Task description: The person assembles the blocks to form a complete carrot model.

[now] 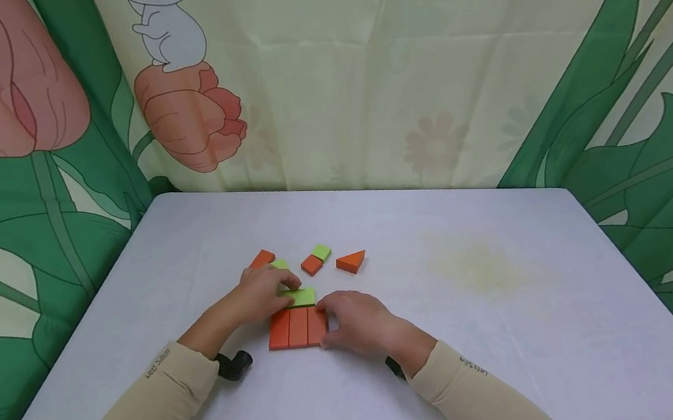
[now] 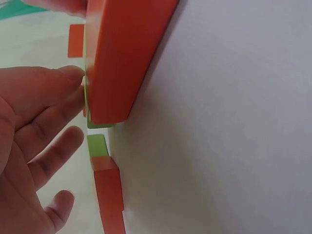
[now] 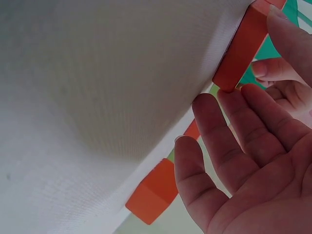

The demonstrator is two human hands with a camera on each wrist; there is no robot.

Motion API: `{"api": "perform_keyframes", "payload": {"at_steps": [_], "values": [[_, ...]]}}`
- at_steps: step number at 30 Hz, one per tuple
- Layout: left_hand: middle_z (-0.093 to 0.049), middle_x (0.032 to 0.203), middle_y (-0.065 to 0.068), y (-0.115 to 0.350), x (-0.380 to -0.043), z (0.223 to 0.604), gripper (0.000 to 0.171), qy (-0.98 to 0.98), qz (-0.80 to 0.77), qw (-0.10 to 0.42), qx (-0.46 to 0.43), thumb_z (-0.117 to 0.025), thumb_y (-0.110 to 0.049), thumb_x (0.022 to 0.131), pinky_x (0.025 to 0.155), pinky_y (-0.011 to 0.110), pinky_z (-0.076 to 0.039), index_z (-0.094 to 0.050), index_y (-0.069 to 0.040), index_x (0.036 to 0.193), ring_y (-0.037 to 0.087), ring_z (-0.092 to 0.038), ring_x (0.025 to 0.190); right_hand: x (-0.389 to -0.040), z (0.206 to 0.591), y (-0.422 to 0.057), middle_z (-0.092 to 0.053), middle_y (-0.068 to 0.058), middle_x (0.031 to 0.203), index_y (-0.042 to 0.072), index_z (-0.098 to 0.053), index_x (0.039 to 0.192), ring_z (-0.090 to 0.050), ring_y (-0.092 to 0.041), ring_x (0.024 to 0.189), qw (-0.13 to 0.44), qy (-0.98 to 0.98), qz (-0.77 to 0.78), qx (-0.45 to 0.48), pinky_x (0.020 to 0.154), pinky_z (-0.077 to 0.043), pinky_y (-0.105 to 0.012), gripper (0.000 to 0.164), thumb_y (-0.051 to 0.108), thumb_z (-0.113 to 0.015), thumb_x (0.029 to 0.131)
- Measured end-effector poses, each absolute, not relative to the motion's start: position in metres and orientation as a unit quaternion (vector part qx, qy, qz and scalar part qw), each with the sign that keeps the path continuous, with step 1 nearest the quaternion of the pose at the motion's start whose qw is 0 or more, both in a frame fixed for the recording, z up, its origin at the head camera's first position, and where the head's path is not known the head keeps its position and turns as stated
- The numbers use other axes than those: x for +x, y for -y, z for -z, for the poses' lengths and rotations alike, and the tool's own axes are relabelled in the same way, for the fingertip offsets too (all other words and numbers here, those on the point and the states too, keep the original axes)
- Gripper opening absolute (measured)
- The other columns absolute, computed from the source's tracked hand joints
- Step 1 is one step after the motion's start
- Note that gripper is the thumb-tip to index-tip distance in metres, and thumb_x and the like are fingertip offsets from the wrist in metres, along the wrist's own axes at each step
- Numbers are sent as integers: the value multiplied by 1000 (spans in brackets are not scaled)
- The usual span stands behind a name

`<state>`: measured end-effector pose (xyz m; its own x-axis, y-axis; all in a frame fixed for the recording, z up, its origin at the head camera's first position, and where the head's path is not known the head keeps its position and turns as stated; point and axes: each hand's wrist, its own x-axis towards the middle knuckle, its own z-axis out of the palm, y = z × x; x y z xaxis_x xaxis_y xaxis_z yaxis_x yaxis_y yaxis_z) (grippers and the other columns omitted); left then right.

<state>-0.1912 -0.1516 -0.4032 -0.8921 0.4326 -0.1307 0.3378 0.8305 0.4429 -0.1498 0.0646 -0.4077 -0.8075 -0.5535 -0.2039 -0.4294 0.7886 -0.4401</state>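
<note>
Three orange rectangular blocks [image 1: 298, 329] lie side by side on the white table. Along their far edge lies a light green block [image 1: 303, 297]. My left hand [image 1: 262, 290] pinches that green block between thumb and index finger, its other fingers apart and holding nothing. At the right side of the row, my right hand [image 1: 358, 321] holds the outermost orange block [image 3: 242, 51] by its ends, the thumb near one end and fingertips at the other. In the left wrist view, an orange block [image 2: 122, 63] partly hides the green block behind it.
Behind the hands lie a small orange block [image 1: 311, 264] touching a small green block [image 1: 321, 252], and an orange triangular block [image 1: 351, 262]. Another orange block [image 1: 263, 258] and a green block [image 1: 280, 264] are partly covered by my left hand. A printed curtain [image 1: 349, 98] stands behind the table.
</note>
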Motion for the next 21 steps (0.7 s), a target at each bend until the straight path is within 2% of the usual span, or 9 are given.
{"api": "perform_keyframes", "payload": {"at_steps": [21], "values": [[-70,110,-5,150,-190,403,27,-945,-225,128,199,-72,-11,90,98,52,-36,-72,-11,117,24,-55,115,-151,406,-64,-63,-2,128,9,-61,134,-55,-22,121,169,-931,188,-263,102,-45,-39,55,30,-80,87]]}}
